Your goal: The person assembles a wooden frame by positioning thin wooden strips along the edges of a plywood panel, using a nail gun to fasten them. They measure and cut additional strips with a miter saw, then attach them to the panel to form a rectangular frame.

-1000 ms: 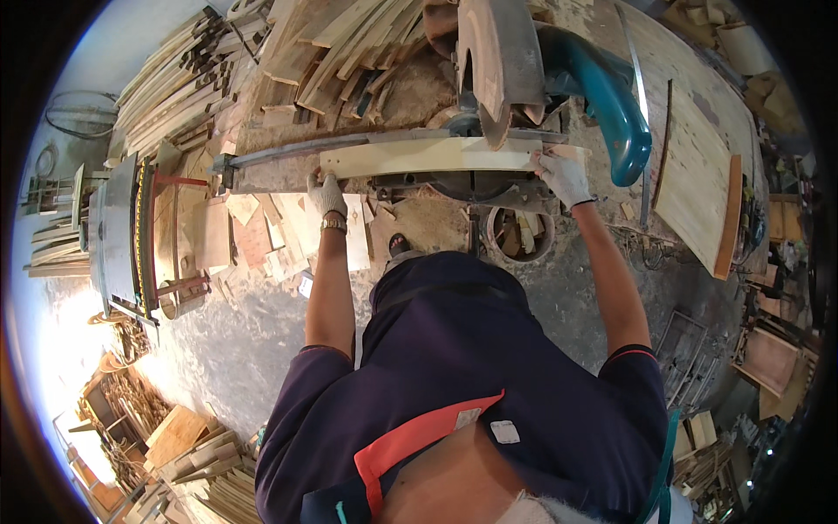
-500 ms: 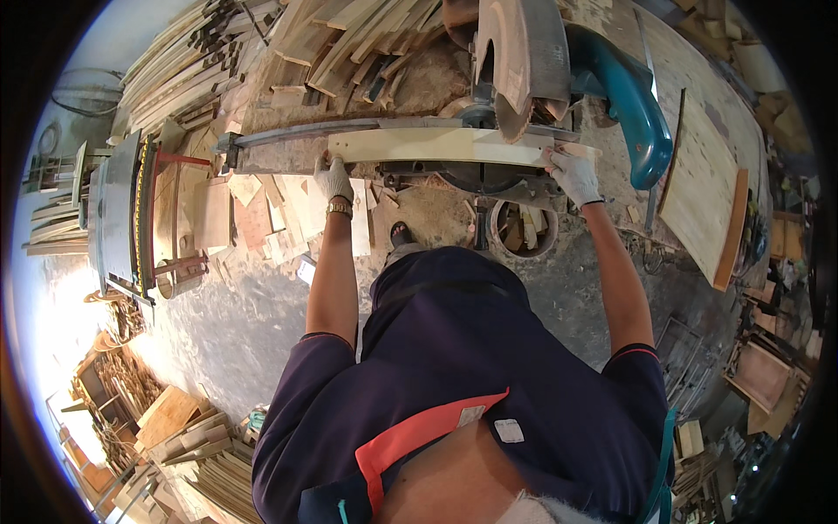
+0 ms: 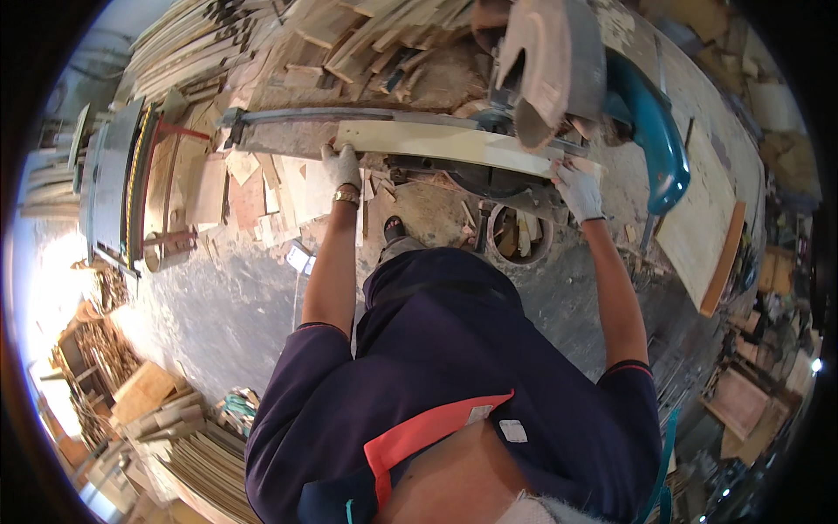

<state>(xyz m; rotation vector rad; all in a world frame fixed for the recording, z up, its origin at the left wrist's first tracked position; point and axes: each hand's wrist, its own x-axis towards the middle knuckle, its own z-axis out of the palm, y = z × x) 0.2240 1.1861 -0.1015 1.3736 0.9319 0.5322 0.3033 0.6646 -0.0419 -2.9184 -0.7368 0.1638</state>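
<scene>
A long pale wooden board (image 3: 428,141) lies across the bed of a mitre saw, along its dark metal fence (image 3: 305,114). My left hand (image 3: 341,168), in a white knit glove, grips the board near its left end, and its fingertips are partly hidden. Toward the other end my gloved right hand (image 3: 576,189) pinches the near edge, right of the blade. Over the board hangs the saw's grey blade guard (image 3: 559,70), with the toothed blade edge showing just above the wood. The saw's teal handle (image 3: 661,162) is to the right, with no hand on it.
A round bin (image 3: 522,234) of offcuts stands below the saw. Stacked timber (image 3: 384,39) fills the far side. At left is a flat-topped machine table (image 3: 113,179) with red bars. Flat scraps (image 3: 271,196) litter the floor; a large panel (image 3: 698,231) lies at right.
The whole view has turned slightly clockwise. Both hands keep their hold on the board, and the board shows no clear shift against the saw.
</scene>
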